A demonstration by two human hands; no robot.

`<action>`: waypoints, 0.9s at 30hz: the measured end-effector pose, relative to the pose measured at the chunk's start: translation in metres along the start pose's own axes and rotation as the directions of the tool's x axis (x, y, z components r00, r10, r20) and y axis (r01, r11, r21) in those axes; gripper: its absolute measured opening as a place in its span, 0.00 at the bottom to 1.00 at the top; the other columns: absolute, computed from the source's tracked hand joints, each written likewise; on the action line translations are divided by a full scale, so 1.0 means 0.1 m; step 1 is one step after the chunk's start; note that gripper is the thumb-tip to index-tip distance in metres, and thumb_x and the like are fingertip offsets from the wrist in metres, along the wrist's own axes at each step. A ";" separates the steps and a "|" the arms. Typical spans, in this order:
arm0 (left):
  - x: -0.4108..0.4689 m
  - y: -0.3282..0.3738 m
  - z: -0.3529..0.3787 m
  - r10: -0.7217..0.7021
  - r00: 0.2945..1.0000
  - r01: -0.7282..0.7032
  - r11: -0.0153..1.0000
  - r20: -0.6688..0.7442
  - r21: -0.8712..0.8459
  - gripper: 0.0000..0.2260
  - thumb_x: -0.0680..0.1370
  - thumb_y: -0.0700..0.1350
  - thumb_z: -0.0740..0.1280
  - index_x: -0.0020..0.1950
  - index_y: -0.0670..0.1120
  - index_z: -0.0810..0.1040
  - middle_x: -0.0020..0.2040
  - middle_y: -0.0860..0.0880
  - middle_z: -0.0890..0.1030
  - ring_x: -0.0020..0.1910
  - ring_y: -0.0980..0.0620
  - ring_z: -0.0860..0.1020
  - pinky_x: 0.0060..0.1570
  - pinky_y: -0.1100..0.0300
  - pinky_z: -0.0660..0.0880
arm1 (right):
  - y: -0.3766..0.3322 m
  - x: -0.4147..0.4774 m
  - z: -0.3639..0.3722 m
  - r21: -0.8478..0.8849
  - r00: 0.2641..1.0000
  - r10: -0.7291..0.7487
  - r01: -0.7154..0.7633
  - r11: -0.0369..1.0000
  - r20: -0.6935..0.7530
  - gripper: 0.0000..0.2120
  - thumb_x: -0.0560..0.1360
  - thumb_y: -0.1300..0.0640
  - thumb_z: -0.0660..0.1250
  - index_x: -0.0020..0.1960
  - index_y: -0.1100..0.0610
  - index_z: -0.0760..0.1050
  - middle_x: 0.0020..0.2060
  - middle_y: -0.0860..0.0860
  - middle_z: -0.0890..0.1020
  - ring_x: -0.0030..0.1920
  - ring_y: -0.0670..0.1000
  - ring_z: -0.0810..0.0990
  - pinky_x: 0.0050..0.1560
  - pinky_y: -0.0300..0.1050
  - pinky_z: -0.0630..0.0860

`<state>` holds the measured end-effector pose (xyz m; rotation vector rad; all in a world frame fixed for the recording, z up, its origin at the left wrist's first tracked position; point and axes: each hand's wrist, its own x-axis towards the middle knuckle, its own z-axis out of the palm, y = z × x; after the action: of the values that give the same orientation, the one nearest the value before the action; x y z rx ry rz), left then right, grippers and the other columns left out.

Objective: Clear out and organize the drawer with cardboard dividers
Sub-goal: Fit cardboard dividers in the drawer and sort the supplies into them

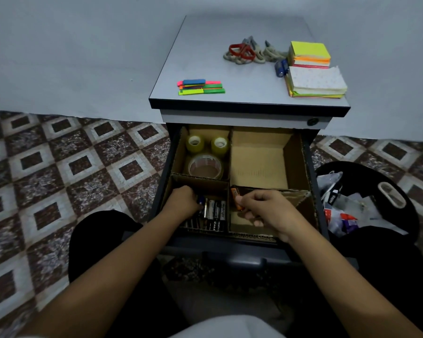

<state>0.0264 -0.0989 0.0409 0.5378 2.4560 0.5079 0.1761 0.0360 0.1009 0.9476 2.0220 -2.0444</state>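
Patterned tile floor (59, 167), brown and white, below a pale wall (83, 57). Small cabinet against the wall, grey worktop (205, 57) on top.

On the worktop: red-handled scissors (242, 50) lying across a coil of rope (232, 58); stack of bright sticky notes (309, 53) at far right, thicker paper pad (316, 81) just in front of it; small blue cylinders (281, 67) touching both stacks on their left side; pile of coloured strips (202, 87) near the front left edge.

Drawer (313, 172) pulled out, split into four compartments by cardboard dividers (230, 152).
- Far left: three tape rolls (205, 167), two small ones upright at the back, the wide one in front.
- Far right: bare cardboard lining.
- Near left: row of batteries (215, 212) lying side by side.
- Near right: right hand inside.

Left hand (185, 201) low in the near-left compartment, knuckles up, fingers curled round a small blue item (200, 200) at the left end of the battery row. Most of the item hidden by the fingers; too little showing to name it for certain.

Right hand (266, 211) over the near-right compartment, thumb and forefinger pinching an orange object (238, 203) by its near end, far end pointing toward the centre divider. Remaining fingers curled under the palm. Cannot tell whether the object touches the lining.

Black bin (401, 191) on the floor just right of the drawer, wrappers and plastic scraps (340, 208) inside. Dark-clothed knees either side of the drawer front.
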 end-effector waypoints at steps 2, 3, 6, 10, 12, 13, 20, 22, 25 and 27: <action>0.00 0.01 0.00 0.009 1.000 -0.009 1.000 0.004 0.017 0.07 0.74 0.43 0.71 0.44 0.39 0.78 0.43 0.42 0.79 0.46 0.44 0.78 0.41 0.58 0.72 | 0.01 0.01 0.02 0.007 1.000 0.000 0.000 1.000 0.004 0.05 0.75 0.56 0.68 0.43 0.58 0.77 0.33 0.51 0.78 0.29 0.42 0.73 0.25 0.33 0.67; 0.00 0.00 0.00 0.013 1.000 -0.013 1.000 0.011 0.018 0.07 0.74 0.44 0.71 0.44 0.40 0.77 0.42 0.43 0.78 0.47 0.45 0.78 0.41 0.58 0.71 | 0.02 0.01 0.02 0.014 1.000 -0.001 0.001 1.000 0.010 0.05 0.75 0.56 0.68 0.43 0.58 0.77 0.33 0.51 0.77 0.28 0.42 0.72 0.24 0.32 0.67; 0.01 -0.03 0.00 0.034 0.999 -0.035 0.999 0.030 0.029 0.08 0.74 0.42 0.70 0.48 0.38 0.80 0.47 0.42 0.80 0.49 0.45 0.78 0.42 0.59 0.72 | 0.04 0.02 0.02 0.021 1.000 0.004 -0.004 1.000 0.028 0.05 0.75 0.56 0.67 0.44 0.59 0.77 0.32 0.50 0.76 0.27 0.42 0.72 0.24 0.32 0.66; 0.02 -0.03 0.01 0.066 0.997 -0.069 0.994 0.035 0.087 0.08 0.74 0.42 0.70 0.49 0.37 0.79 0.50 0.40 0.81 0.49 0.44 0.78 0.44 0.58 0.72 | 0.05 0.03 0.01 0.029 0.999 0.009 -0.010 1.000 0.036 0.05 0.75 0.56 0.67 0.43 0.58 0.77 0.31 0.50 0.76 0.25 0.40 0.72 0.25 0.32 0.67; 0.02 -0.02 0.01 0.078 0.996 -0.083 0.991 0.044 0.108 0.09 0.74 0.43 0.70 0.49 0.38 0.79 0.49 0.40 0.80 0.50 0.44 0.78 0.44 0.58 0.72 | 0.05 0.02 0.02 0.029 0.999 0.006 -0.007 1.000 0.038 0.05 0.75 0.56 0.67 0.43 0.57 0.77 0.31 0.49 0.76 0.25 0.40 0.72 0.25 0.32 0.67; 0.01 -0.01 0.00 0.080 0.995 -0.085 0.990 0.051 0.112 0.09 0.75 0.43 0.70 0.49 0.38 0.78 0.48 0.41 0.79 0.50 0.44 0.78 0.44 0.57 0.72 | 0.05 0.02 0.02 0.036 0.999 0.003 -0.004 0.999 0.036 0.05 0.75 0.56 0.67 0.43 0.57 0.77 0.31 0.50 0.76 0.25 0.40 0.72 0.25 0.32 0.68; -0.15 0.10 -0.25 0.050 0.996 -0.017 0.913 0.072 -0.407 0.04 0.78 0.41 0.65 0.46 0.42 0.77 0.38 0.46 0.78 0.34 0.53 0.77 0.33 0.64 0.77 | 0.02 -0.04 0.04 0.115 1.000 -0.024 0.022 0.993 0.015 0.04 0.76 0.57 0.65 0.46 0.57 0.76 0.35 0.53 0.79 0.27 0.42 0.76 0.27 0.32 0.73; -0.27 0.17 -0.37 0.086 0.994 -0.028 0.806 0.070 -0.592 0.04 0.79 0.40 0.64 0.45 0.42 0.77 0.38 0.46 0.77 0.34 0.54 0.76 0.31 0.67 0.76 | -0.01 -0.03 0.06 0.108 0.999 -0.043 0.043 0.993 -0.002 0.04 0.76 0.58 0.65 0.45 0.57 0.77 0.35 0.53 0.79 0.30 0.43 0.76 0.27 0.32 0.73; -0.41 0.24 -0.47 0.161 0.983 -0.060 0.725 0.084 -0.686 0.06 0.78 0.44 0.65 0.48 0.43 0.80 0.41 0.47 0.79 0.38 0.55 0.77 0.36 0.65 0.76 | -0.06 -0.02 0.13 0.074 0.998 -0.067 0.068 0.995 -0.009 0.04 0.76 0.60 0.65 0.44 0.58 0.77 0.35 0.53 0.78 0.33 0.46 0.75 0.26 0.31 0.71; -0.46 0.26 -0.47 0.190 0.974 -0.047 0.707 0.125 -0.706 0.07 0.77 0.46 0.66 0.50 0.45 0.81 0.44 0.48 0.80 0.41 0.55 0.77 0.39 0.63 0.75 | -0.09 0.00 0.19 0.013 0.997 -0.075 0.075 0.997 0.003 0.03 0.76 0.61 0.65 0.45 0.58 0.76 0.35 0.52 0.78 0.33 0.45 0.75 0.27 0.31 0.71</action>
<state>0.0399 -0.1096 0.1098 0.3892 1.8415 1.3088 0.1647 0.0192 0.1068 0.8831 2.0759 -2.0976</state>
